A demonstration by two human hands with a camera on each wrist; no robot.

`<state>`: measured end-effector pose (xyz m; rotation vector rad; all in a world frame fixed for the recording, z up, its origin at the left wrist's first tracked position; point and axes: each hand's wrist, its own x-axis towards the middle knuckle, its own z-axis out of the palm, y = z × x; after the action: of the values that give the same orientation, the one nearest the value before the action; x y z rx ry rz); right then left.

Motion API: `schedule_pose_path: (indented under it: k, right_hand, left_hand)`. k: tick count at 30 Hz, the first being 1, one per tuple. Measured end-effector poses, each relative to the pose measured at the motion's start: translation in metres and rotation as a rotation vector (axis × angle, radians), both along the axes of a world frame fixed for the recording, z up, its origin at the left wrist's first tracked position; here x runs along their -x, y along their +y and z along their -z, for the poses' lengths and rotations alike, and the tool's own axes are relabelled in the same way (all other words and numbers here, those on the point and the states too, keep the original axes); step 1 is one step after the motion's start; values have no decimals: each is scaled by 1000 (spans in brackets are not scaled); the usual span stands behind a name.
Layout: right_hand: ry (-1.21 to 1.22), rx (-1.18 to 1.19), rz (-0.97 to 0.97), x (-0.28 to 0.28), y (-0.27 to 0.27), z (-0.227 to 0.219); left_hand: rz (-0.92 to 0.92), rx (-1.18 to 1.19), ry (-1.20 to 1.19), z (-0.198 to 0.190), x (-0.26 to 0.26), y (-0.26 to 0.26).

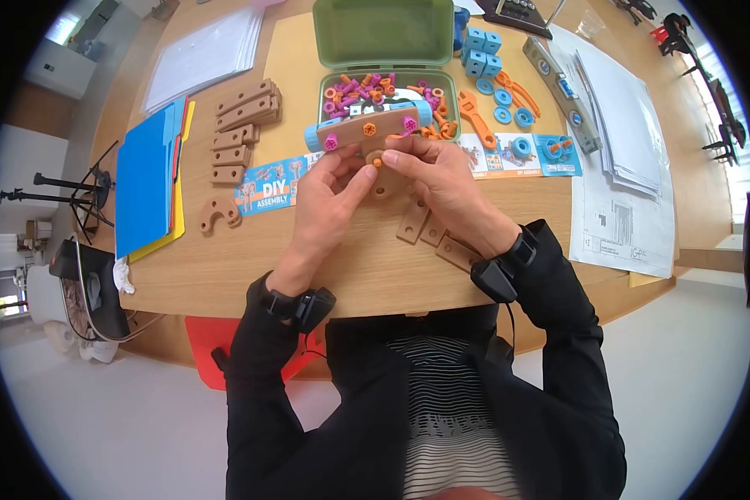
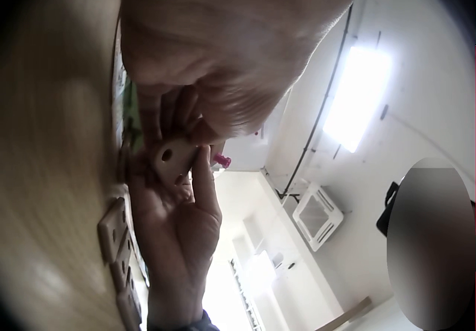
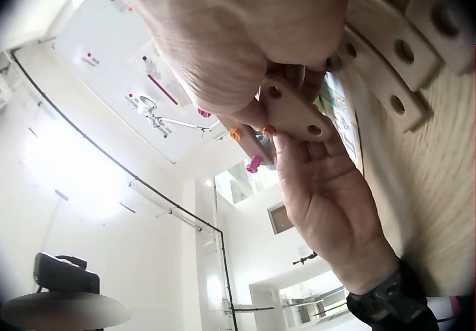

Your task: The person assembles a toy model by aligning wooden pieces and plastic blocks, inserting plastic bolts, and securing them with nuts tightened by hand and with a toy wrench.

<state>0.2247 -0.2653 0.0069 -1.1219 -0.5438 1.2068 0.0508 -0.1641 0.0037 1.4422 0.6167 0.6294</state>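
Observation:
Both hands hold a toy assembly above the table. Its long brown bar carries an orange screw between two pink screws, with light blue blocks behind its ends. Below the bar, a brown piece with holes is pinched by the left hand and the right hand. Both thumbs are at a small orange screw on that piece. In the left wrist view the same piece lies between the fingertips of both hands.
A green box of pink and orange parts stands behind the hands. Brown bars and blue folders lie left. Blue blocks, an orange wrench and papers are right. More brown pieces lie by the right forearm.

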Motion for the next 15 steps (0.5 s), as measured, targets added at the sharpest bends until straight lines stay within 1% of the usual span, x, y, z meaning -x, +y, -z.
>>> schedule_pose_path:
  k: [2, 4, 8, 10, 11, 13, 14, 15]
  right_hand:
    - [-11, 4, -6, 0, 0, -1]
    - [-114, 13, 8, 1, 0, -3]
    - [-203, 1, 0, 1, 0, -2]
    - [-371, -127, 17, 0, 2, 2]
    - [-372, -127, 17, 1, 2, 3]
    - [-492, -166, 68, 4, 2, 2]
    - [-494, -164, 69, 4, 2, 0]
    - [-554, -150, 51, 3, 1, -1]
  left_hand:
    - [-4, 5, -4, 0, -1, 0]
    - [-6, 9, -9, 0, -1, 0]
    - [-32, 12, -20, 0, -2, -2]
    - [-45, 17, -38, -1, -2, -1]
    - [-50, 0, -10, -2, -1, -1]
    - [-55, -15, 16, -3, 1, 0]
    - [-54, 1, -16, -2, 1, 0]
    - [-53, 17, -47, -2, 1, 0]
